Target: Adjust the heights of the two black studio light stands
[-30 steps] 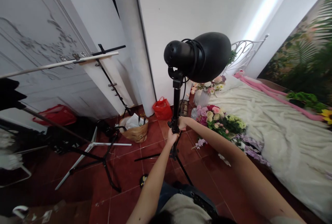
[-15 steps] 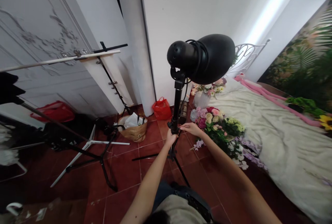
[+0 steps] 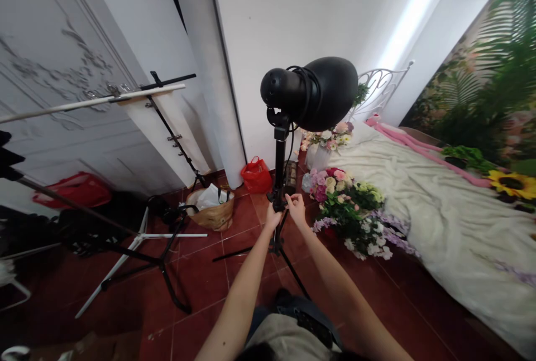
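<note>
A black studio lamp (image 3: pixel 330 93) with a cable coiled round its neck tops an upright light stand (image 3: pixel 280 163). My left hand (image 3: pixel 273 217) is closed around the stand's pole, just below a black clamp collar (image 3: pixel 277 200). At the collar's right side, my right hand (image 3: pixel 296 209) has its fingers curled in a pinch. They seem to grip the collar's knob, which is mostly hidden behind the fingertips. Below the hands, the stand's thin black legs (image 3: pixel 295 274) spread over the red tile floor.
Artificial flowers (image 3: pixel 355 205) stand to the right, beside a bed with a cream cover (image 3: pixel 452 227). Ahead are a red bag (image 3: pixel 256 176) and a wicker basket (image 3: pixel 213 213). More stand legs (image 3: pixel 167 283) spread at left, under a white crossbar (image 3: pixel 92 103).
My right hand has come in against the collar, its outstretched fingers now curled. My left hand stays on the pole. The view has shifted slightly to the right.
</note>
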{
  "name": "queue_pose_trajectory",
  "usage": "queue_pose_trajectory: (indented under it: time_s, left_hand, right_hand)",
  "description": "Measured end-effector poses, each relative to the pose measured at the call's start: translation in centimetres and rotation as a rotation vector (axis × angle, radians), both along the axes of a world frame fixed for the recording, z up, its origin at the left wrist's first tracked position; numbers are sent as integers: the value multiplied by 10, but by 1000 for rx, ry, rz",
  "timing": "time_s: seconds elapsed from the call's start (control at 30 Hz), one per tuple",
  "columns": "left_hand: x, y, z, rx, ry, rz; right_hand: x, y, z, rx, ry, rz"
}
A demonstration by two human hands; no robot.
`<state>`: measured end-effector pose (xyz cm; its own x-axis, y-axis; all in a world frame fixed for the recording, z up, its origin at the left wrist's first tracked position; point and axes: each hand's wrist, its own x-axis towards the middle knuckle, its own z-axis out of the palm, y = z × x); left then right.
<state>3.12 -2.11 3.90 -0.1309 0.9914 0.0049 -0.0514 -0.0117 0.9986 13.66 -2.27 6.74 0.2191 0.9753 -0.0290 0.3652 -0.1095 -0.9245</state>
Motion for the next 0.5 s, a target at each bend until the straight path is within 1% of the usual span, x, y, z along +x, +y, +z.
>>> queue_pose_trajectory:
  time_s: [0.07, 0.17, 0.23, 0.27, 0.3, 0.33, 0.37, 0.43, 0.47, 0.5]
  left_hand:
    - [-2, -1, -1, 36, 8, -43]
    - [-10, -12, -3, 91, 50, -83]
    - [-20, -30, -8, 91, 101, -37]
    - [-27, -43, -13, 68, 134, -7]
    - [-35, -60, -20, 26, 170, 13]
    - [-44, -79, -30, -37, 206, 6]
    - [-53, -102, -42, -108, 236, -28]
    - [-72, -153, -70, -307, 263, -165]
    - [-81, -180, -86, -406, 266, -235]
    - [-90, -207, -101, -491, 263, -280]
  right_hand:
    - [0, 4, 7, -80, 38, -28]
    - [-1, 0, 11, -175, 201, -100]
    - [-5, -19, 6, -188, 357, -132]
    - [-7, -35, 1, -186, 435, -134]
    - [-8, -55, -7, -189, 510, -131]
    - [-8, -79, -17, -211, 572, -114]
    - [-7, -107, -30, -269, 612, -85]
    - [0, -173, -61, -496, 636, -56]
    - [6, -209, -79, -568, 634, -77]
    - [14, -246, -97, -623, 622, -134]
